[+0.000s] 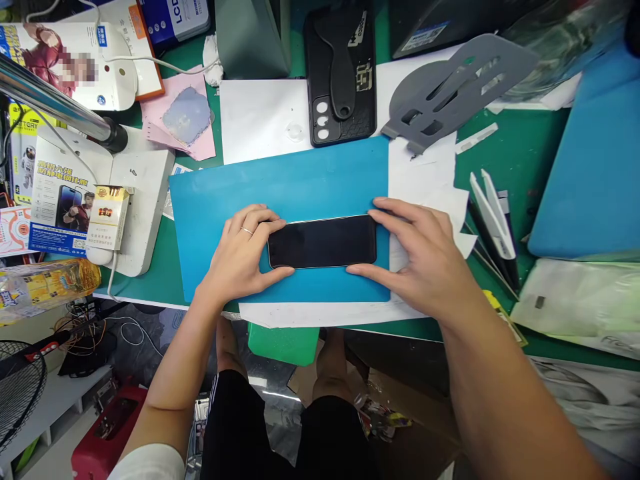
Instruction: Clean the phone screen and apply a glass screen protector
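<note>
A smartphone with a dark screen lies face up and sideways on a light blue mat. My left hand grips its left end, fingers at the upper corner and thumb along the near edge; a ring shows on one finger. At the opposite end, my right hand has its fingertips at the upper right corner and its thumb at the near edge. The phone's side edges are partly hidden under the fingers.
Beyond the mat lie a black phone case and a grey slotted metal stand. White tweezers are at the right, near a blue panel. A cigarette box rests on a white base at the left.
</note>
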A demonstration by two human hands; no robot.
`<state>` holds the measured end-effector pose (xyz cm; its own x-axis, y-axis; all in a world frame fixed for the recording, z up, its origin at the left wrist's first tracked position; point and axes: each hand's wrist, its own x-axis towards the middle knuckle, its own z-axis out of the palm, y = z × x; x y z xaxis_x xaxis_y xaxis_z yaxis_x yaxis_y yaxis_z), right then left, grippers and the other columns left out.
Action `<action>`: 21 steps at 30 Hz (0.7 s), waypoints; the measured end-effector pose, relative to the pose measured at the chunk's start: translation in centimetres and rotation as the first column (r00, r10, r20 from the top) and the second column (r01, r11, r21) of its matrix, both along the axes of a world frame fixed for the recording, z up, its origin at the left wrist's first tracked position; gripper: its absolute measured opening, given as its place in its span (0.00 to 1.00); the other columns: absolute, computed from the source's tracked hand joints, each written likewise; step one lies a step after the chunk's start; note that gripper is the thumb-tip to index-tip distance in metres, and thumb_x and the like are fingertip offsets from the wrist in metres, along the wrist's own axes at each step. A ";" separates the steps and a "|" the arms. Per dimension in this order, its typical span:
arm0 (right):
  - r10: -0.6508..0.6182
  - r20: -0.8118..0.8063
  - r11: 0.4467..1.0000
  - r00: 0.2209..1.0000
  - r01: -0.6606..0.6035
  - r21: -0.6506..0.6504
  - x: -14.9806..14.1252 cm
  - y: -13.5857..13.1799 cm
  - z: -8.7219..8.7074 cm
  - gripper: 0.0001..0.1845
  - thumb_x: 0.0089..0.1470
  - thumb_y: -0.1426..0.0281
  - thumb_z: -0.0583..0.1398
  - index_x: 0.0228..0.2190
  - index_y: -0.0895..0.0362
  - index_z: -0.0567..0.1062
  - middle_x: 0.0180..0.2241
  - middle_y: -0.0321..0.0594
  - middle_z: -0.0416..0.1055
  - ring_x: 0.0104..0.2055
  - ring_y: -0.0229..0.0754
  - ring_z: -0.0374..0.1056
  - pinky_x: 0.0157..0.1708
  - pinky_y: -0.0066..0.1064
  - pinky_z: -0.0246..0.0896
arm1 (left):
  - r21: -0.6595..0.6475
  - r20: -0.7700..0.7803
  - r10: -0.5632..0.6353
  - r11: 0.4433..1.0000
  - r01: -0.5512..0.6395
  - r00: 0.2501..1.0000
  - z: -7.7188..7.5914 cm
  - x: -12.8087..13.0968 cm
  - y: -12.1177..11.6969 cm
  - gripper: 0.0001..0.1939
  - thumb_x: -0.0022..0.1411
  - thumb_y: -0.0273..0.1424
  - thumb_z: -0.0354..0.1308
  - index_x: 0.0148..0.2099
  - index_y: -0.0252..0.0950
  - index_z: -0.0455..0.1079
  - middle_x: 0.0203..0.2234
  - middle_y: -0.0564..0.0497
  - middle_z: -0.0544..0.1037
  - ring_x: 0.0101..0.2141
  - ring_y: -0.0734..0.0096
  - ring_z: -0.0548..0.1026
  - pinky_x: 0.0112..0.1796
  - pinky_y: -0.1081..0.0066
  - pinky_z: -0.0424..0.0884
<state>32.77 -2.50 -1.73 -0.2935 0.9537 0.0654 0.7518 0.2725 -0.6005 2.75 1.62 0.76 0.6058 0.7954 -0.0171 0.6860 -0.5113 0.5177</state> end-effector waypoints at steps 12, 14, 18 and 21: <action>-0.020 0.043 1.000 0.999 0.020 -0.013 -0.1 0.1 0.2 0.44 0.58 0.40 0.58 0.67 0.49 0.63 0.64 0.54 0.66 0.64 0.64 0.62 0.62 0.56 0.61 | -0.010 -0.001 0.004 1.000 -0.004 1.000 0.0 0.0 0.0 0.33 0.64 0.53 0.63 0.63 0.40 0.62 0.58 0.39 0.72 0.64 0.44 0.63 0.60 0.49 0.62; -0.018 0.048 1.000 0.999 0.018 -0.011 -0.1 0.2 0.2 0.45 0.58 0.39 0.58 0.67 0.49 0.62 0.64 0.54 0.66 0.64 0.64 0.62 0.62 0.56 0.61 | -0.011 -0.002 0.003 1.000 -0.003 1.000 0.0 0.0 0.1 0.33 0.65 0.53 0.63 0.63 0.40 0.63 0.58 0.39 0.72 0.64 0.43 0.64 0.60 0.48 0.62; 0.003 0.040 1.000 0.999 -0.003 0.012 0.0 0.2 0.2 0.44 0.59 0.40 0.58 0.68 0.49 0.61 0.64 0.54 0.66 0.64 0.64 0.63 0.62 0.56 0.61 | -0.022 -0.012 0.003 1.000 -0.003 1.000 0.1 0.1 0.1 0.33 0.65 0.52 0.63 0.63 0.40 0.63 0.58 0.39 0.72 0.64 0.42 0.63 0.61 0.47 0.62; 0.019 0.037 0.999 0.999 -0.020 0.030 0.1 0.2 0.2 0.44 0.60 0.42 0.58 0.69 0.50 0.60 0.64 0.55 0.66 0.64 0.63 0.63 0.62 0.55 0.62 | -0.029 -0.020 0.004 1.000 -0.005 1.000 0.1 0.1 0.1 0.33 0.64 0.52 0.63 0.63 0.41 0.63 0.59 0.39 0.71 0.64 0.42 0.63 0.61 0.47 0.61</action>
